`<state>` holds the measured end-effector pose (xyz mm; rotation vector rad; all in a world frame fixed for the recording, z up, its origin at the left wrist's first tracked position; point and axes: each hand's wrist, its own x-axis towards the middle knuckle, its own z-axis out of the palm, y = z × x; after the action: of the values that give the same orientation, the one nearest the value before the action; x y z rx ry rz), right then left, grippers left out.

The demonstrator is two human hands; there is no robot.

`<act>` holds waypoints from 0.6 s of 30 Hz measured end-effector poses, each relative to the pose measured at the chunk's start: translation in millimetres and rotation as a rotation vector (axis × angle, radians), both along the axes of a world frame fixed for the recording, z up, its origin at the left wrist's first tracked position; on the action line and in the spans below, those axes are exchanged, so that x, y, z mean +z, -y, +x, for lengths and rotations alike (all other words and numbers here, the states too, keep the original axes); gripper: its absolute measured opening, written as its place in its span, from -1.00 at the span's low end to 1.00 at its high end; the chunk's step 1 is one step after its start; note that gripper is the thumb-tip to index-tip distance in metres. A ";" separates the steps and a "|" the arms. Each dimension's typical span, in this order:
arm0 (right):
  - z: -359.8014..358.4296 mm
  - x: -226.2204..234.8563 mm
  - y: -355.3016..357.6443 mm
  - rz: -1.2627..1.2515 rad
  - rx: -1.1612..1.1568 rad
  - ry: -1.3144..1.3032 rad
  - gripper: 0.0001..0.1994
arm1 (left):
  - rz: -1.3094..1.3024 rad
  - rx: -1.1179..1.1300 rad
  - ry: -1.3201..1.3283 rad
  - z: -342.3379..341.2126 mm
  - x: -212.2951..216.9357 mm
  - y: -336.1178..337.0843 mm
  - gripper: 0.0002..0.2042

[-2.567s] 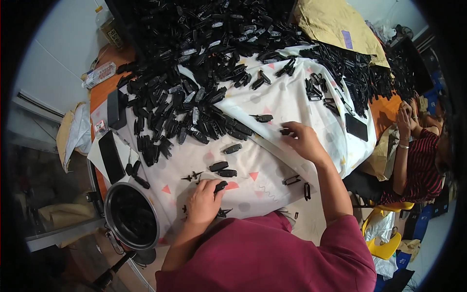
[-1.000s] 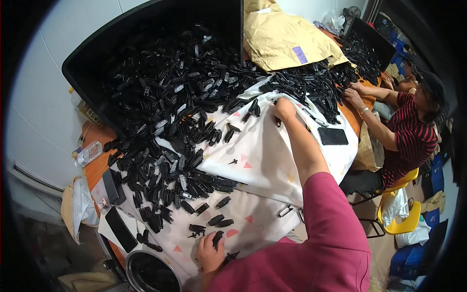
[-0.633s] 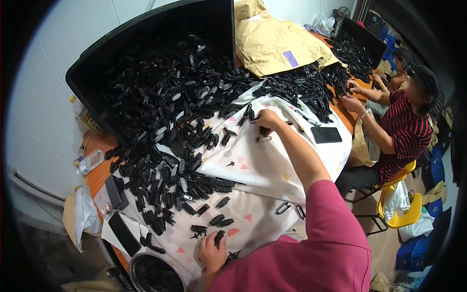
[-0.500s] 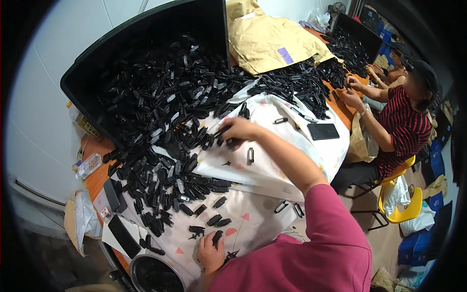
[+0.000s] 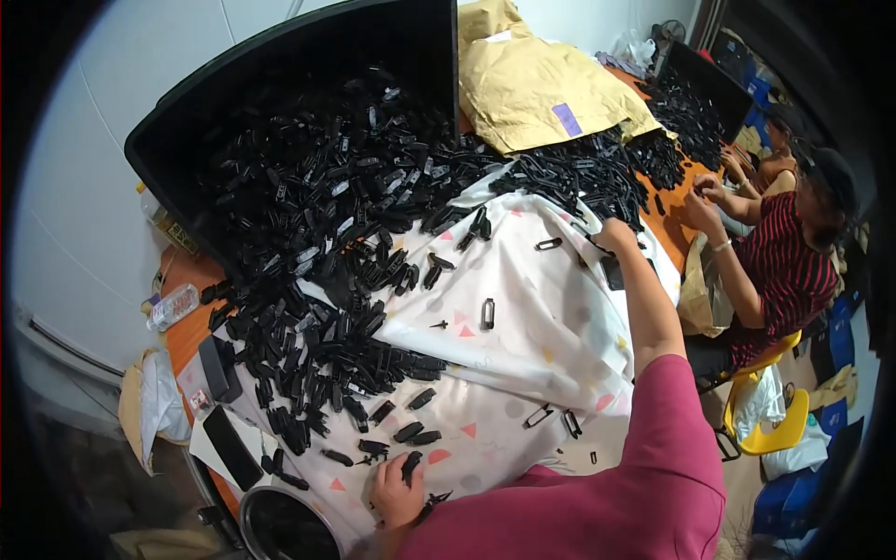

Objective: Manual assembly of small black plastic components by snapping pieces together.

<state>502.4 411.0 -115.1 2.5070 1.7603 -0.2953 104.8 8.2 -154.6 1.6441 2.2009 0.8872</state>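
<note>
On my feed, L hand point(image 5: 399, 492) has fingers closed on a blk part point(image 5: 410, 469), near edge of patterned cloth point(image 5: 532, 308). R hand point(image 5: 616, 236) far R, just beside blk phone point(image 5: 612, 274); fingers bunched, can't tell if gripping anything. Blk-parts heap point(image 5: 327, 187) up L.

Kraft-paper bag point(image 5: 537, 84) w/ purple patch point(image 5: 567, 119), clear plastic btl. point(image 5: 174, 307) on its side, blk. smartphone point(image 5: 232, 448) on wht. card point(image 5: 206, 453), co-worker point(image 5: 791, 250) in striped tee, yel. chair point(image 5: 794, 430)

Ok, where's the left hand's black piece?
In the head view, the black piece sits low, left of centre, in the left hand, just below two loose black parts.
</note>
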 end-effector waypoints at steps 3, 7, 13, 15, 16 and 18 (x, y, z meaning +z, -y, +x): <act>-13.3 -6.1 -6.6 -0.039 0.120 -0.032 -0.61 | -0.005 0.020 0.026 -2.1 -2.1 2.6 -0.73; -7.1 -38.3 -25.0 0.078 0.170 0.130 -0.69 | 0.023 0.017 0.060 -0.8 -7.9 -0.7 -0.73; -85.9 22.6 -24.2 0.226 0.287 -0.535 -0.61 | 0.006 0.041 0.042 -1.9 -8.1 -0.6 -0.73; -101.8 34.9 -30.5 0.170 0.306 -0.912 -0.47 | 0.012 0.047 0.031 -0.5 -11.5 2.7 -0.74; -90.4 34.4 -44.9 0.208 0.245 -0.857 -0.42 | 0.039 0.029 0.025 -1.2 -13.3 0.5 -0.73; -62.9 13.6 -74.6 0.377 0.096 -0.262 -0.40 | 0.077 0.028 0.013 -3.8 -15.2 -2.0 -0.72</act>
<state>439.5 485.6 -101.5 2.7228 2.2153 -0.3248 101.0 10.2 -169.8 1.6400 2.2118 0.9992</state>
